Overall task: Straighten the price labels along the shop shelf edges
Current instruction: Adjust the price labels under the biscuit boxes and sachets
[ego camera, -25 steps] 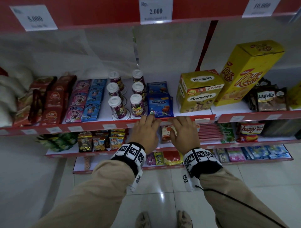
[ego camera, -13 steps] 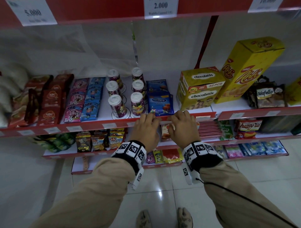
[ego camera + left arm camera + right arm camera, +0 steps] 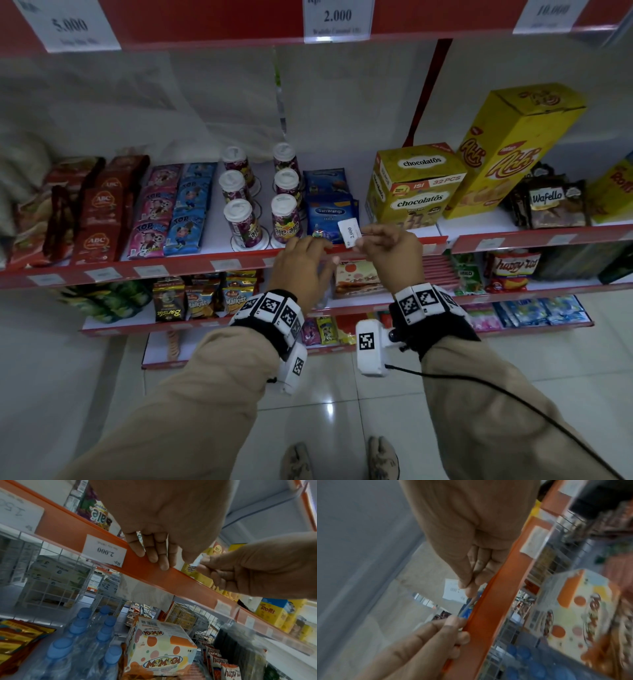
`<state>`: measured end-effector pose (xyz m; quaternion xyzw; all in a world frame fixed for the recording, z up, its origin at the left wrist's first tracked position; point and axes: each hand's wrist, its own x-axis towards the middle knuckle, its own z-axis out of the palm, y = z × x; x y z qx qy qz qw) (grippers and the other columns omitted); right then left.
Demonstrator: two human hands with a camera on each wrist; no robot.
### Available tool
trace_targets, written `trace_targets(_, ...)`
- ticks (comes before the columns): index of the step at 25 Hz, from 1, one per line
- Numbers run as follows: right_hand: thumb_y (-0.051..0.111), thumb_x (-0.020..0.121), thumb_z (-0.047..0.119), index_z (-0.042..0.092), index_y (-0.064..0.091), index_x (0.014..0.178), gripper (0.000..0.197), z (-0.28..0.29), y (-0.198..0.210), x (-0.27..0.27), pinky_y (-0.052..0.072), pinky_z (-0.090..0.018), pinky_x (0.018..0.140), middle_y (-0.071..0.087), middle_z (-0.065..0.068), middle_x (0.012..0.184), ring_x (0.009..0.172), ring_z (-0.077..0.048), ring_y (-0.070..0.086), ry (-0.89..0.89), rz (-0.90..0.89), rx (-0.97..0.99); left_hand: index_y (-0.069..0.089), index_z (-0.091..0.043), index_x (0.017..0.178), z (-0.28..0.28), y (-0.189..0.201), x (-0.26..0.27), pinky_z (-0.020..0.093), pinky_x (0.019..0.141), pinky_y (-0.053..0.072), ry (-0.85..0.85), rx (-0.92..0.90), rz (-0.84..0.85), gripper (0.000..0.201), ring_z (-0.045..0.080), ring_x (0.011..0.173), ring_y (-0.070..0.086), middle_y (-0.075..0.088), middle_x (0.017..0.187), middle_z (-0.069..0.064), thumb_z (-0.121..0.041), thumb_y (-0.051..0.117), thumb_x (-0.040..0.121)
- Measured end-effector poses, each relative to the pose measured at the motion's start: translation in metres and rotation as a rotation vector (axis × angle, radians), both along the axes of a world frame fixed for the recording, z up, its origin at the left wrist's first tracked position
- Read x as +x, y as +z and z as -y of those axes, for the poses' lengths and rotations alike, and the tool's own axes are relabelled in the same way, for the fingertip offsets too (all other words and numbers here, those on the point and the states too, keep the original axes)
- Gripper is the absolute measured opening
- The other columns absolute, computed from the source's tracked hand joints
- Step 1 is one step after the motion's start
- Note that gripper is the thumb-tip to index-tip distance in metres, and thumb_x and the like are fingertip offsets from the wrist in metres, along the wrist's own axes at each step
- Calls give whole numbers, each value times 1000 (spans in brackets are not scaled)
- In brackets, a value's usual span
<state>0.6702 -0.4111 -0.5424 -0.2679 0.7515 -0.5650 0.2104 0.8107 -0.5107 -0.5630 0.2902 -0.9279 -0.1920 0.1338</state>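
While the right hand [image 3: 394, 251] is pinching a small white price label [image 3: 350, 232] between thumb and fingers [image 3: 364, 240], it is holding the label up, free of the red shelf edge [image 3: 191, 265] and just above it. "2.000" is printed on the label, and it is standing tilted on its side. The left hand [image 3: 301, 267] is resting on the same red edge just beside the right hand, with its fingers [image 3: 153, 553] lying straight and close together, pressing flat on the strip. In the left wrist view another label [image 3: 104, 551] reading "2.000" is sitting in the strip next to those fingers.

Behind the hands, the shelf is carrying six little drink cups [image 3: 241, 222] with white lids, standing in two rows. Blue tea packs [image 3: 330, 216] are lying right behind the held label. To the right, a yellow box [image 3: 416, 185] saying "chocolatos" is standing closed, and a taller yellow box [image 3: 510, 147] is leaning beside it. To the left, pink and blue snack packets [image 3: 168, 209] are lying in rows, with red packets [image 3: 99, 212] next to them.

On the shelf below, a white and orange box [image 3: 161, 650] with dots is sitting closed, beside bottles with blue caps [image 3: 82, 630].

Higher up, three big white price signs [image 3: 337, 17] are hanging on the top red edge.
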Motion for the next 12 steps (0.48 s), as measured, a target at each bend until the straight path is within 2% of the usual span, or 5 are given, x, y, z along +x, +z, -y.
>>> trace_targets(3,66,84,-2,8,66,96,16,0,-3,12,58,-34,68,72,-19,83,72,-20,71,9,218,-79,59,-16,116,0,-1,0,41,87,42,31,58,-70,36,24,104,47,61,110,4,-42,42,98)
trace_targets(7,63,85,-5,7,65,94,15,1,-9,26,57,-25,64,70,-21,88,72,-18,70,107,309,-74,61,-9,106,2,-1,0,41,83,41,46,52,-55,30,28,101,47,61,104,9,-34,46,98)
trace_targets(8,63,86,-5,9,65,93,15,0,-10,27,57,-26,66,70,-21,89,75,-20,70,115,275,-50,61,-8,100,2,0,0,40,81,41,43,40,-42,26,29,100,47,60,102,9,-31,49,97)
trace_targets(10,62,86,-3,12,64,94,17,-2,-12,26,56,-29,73,70,-12,87,79,-20,68,132,93,24,60,-8,95,2,2,1,38,81,40,31,25,-14,22,28,99,46,59,101,9,-29,51,96)
trace_targets(12,63,85,0,12,63,106,24,-2,-6,21,53,-21,77,67,-3,92,83,-12,64,199,-116,47,61,-9,99,3,4,1,39,84,39,11,2,34,22,27,103,45,58,106,8,-28,51,96)
